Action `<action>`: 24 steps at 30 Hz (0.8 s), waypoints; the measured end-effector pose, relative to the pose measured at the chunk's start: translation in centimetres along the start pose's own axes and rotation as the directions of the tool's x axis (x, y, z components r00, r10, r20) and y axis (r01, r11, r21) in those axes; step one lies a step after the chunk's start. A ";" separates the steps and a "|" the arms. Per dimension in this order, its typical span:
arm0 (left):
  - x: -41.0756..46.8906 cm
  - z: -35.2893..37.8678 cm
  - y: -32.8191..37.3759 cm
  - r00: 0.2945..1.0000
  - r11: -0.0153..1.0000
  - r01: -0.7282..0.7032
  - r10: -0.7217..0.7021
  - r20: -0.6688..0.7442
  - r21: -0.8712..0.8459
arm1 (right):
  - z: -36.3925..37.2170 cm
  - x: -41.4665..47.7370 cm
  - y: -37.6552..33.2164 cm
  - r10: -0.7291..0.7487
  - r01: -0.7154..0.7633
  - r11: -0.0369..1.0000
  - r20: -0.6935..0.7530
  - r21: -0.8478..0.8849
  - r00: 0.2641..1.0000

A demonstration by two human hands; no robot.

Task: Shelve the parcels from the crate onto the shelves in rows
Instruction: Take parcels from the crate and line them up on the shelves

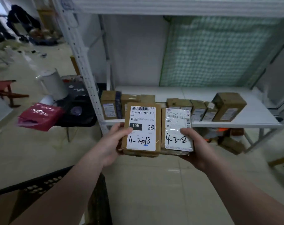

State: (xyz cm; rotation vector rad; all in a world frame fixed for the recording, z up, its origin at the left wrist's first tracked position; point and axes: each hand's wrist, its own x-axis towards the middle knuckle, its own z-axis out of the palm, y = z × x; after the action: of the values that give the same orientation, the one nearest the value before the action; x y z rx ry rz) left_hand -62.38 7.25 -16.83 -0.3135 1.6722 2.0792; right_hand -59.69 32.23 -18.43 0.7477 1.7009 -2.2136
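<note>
Several shelved boxes (199, 109) stand in a row along the shelf's (255, 118) front edge. Left hand (112, 143) grips the left parcel (142, 127) and right hand (196, 146) the right parcel (177, 129), thumbs on top, side by side just short of that edge. Crate (40, 184) sits lower left, contents unclear. Judged mid-task.

Pale tiled floor (154, 184), white wall (134, 51) behind, green checked netting (211, 51) at right, red stool (3, 86) far left, dim even light.

Bare forearms (69, 192), bare left grip (112, 143), right grip (196, 148)
</note>
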 end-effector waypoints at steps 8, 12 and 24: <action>2.6 14.2 8.8 0.971 0.977 -0.207 0.199 0.134 0.049 | -9.5 -2.2 -13.1 -0.309 0.305 0.937 -0.002 0.168 0.951; 4.0 19.0 13.5 0.940 0.953 -0.303 0.297 0.167 0.017 | -11.9 -2.2 -19.0 -0.432 0.425 0.886 -0.001 0.186 0.902; 12.2 25.8 29.2 0.729 0.731 -0.678 0.658 0.191 0.069 | -10.4 4.2 -37.1 -0.691 0.689 0.722 0.016 0.068 0.723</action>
State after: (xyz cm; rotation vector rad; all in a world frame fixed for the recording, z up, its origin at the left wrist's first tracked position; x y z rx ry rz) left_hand -84.39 29.87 9.07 0.5878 2.0103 2.3636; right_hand -78.85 53.17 7.94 0.0324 2.1533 -2.7164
